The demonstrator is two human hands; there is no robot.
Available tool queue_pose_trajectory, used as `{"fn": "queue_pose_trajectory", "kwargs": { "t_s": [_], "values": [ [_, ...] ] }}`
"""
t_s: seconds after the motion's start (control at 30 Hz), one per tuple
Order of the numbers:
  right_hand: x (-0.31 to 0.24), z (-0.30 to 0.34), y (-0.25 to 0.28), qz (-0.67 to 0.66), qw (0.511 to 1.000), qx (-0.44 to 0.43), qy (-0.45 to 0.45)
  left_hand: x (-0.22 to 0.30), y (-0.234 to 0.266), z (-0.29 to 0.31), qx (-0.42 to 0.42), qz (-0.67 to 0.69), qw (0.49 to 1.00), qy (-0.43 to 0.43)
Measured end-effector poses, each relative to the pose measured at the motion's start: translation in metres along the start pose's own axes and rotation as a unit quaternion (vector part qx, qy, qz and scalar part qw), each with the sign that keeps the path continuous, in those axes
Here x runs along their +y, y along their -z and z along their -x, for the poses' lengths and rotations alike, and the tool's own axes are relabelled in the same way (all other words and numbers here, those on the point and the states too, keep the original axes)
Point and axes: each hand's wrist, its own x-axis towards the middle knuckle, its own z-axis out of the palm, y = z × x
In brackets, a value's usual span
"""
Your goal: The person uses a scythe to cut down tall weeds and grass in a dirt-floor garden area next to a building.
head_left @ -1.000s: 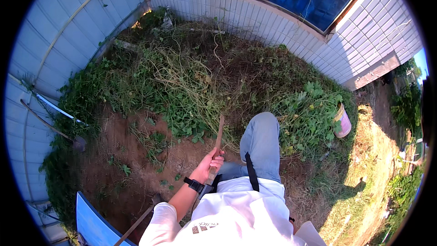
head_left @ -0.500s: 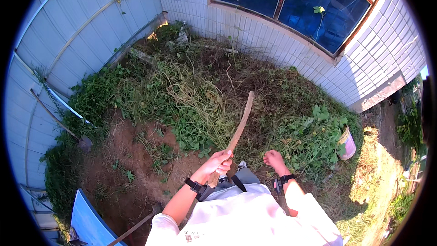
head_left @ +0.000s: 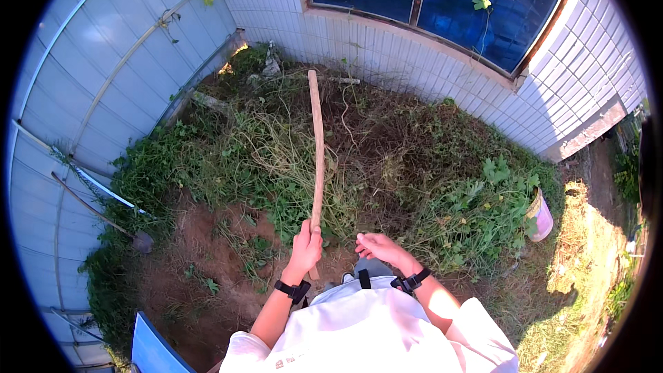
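My left hand [head_left: 304, 246] is wrapped round a long, slightly bent wooden stick [head_left: 318, 145] near its lower end. The stick points up and away from me, its far tip over the weeds near the wall, and a short stub shows below my fist. To the right of that hand, close to my body, my right hand [head_left: 383, 249] is apart from the stick. Its fingers are loosely bent and hold nothing that shows. Beyond both hands spreads a heap of cut vines and weeds [head_left: 394, 173].
A white tiled wall [head_left: 394, 48] with a blue window stands ahead; blue metal sheeting [head_left: 103, 62] rises on the left. A shovel [head_left: 141, 240] leans there. At right a pink bucket [head_left: 542, 221] lies tipped against plants. A blue panel [head_left: 155, 349] stands lower left.
The stick has swung left and stands more upright, its tip farther off. My left hand has moved slightly left and forward. My right hand has come left toward it, its fingers looser.
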Motion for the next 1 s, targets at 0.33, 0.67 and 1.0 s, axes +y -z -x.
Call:
{"fn": "queue_pose_trajectory", "kwargs": {
  "t_s": [0.33,0.67,1.0],
  "values": [
    [-0.061,-0.1,-0.092,0.151,0.937,-0.285,0.135,-0.016,0.035,-0.038,0.085,0.1,0.985,-0.112],
    [-0.121,-0.186,-0.16,0.129,0.932,0.207,0.267,0.024,0.147,-0.123,-0.114,0.078,0.979,-0.148],
    [-0.142,-0.15,-0.13,-0.104,0.838,0.522,0.118,-0.166,0.344,-0.131,-0.346,-0.44,0.829,0.002]
  ]
}}
